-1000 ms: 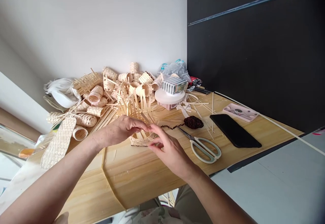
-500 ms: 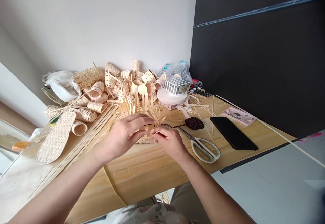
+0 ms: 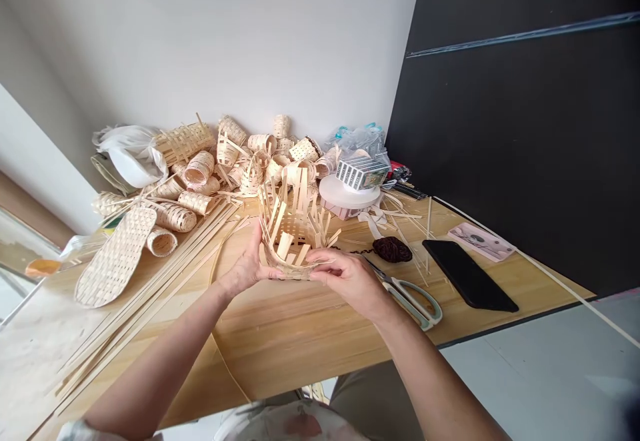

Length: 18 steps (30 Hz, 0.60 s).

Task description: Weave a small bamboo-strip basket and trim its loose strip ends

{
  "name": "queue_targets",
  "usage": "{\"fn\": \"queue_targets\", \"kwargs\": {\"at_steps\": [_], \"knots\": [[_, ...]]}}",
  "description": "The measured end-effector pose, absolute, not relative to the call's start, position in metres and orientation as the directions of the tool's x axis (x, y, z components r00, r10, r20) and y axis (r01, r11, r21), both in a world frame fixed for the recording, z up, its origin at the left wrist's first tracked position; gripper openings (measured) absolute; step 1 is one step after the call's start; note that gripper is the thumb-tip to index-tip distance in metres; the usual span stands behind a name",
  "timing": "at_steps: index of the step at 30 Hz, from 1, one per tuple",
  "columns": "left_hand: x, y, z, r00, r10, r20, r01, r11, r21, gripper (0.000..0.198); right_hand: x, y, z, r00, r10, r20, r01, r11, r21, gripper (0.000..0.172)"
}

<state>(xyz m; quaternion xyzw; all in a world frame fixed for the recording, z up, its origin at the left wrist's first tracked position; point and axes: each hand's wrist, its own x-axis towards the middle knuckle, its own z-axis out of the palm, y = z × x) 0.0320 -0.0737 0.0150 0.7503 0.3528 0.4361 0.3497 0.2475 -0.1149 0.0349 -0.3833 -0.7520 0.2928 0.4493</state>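
A partly woven basket (image 3: 295, 231) of pale wood strips stands on the table in front of me, loose strip ends sticking up around its rim. My left hand (image 3: 249, 266) grips its left side, thumb along the near wall and fingers round the outside. At the near right rim, my right hand (image 3: 350, 278) pinches the basket's edge between thumb and fingers. Some strips at the near side are bent inward. Dark brown cord runs from behind the right hand to a ball of yarn (image 3: 393, 249). Scissors (image 3: 413, 301) lie just right of that hand.
Many small woven baskets (image 3: 199, 168) are heaped along the wall. A flat woven sole shape (image 3: 117, 258) and long strips (image 3: 145, 308) lie at the left. On the right are a black phone (image 3: 470, 274), a pink case (image 3: 481, 241) and a boxed stack (image 3: 363, 172) on a white disc.
My left hand has dropped from above the near rim to the basket's left side, uncovering the inside. The right hand stays at the rim. The view has shifted slightly.
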Motion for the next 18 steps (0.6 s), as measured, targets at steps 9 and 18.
{"fn": "queue_targets", "kwargs": {"at_steps": [9,18], "knots": [[0.054,-0.081,-0.008,0.128,0.867,0.481,0.238,-0.498,0.834,0.120,0.243,-0.110,0.029,-0.144,0.856,0.497,0.434,0.506,-0.745,0.017],[0.053,-0.096,-0.008,0.100,0.856,0.507,0.248,-0.515,0.821,0.107,0.254,-0.108,0.030,-0.206,0.866,0.456,0.303,0.500,-0.811,0.011]]}}
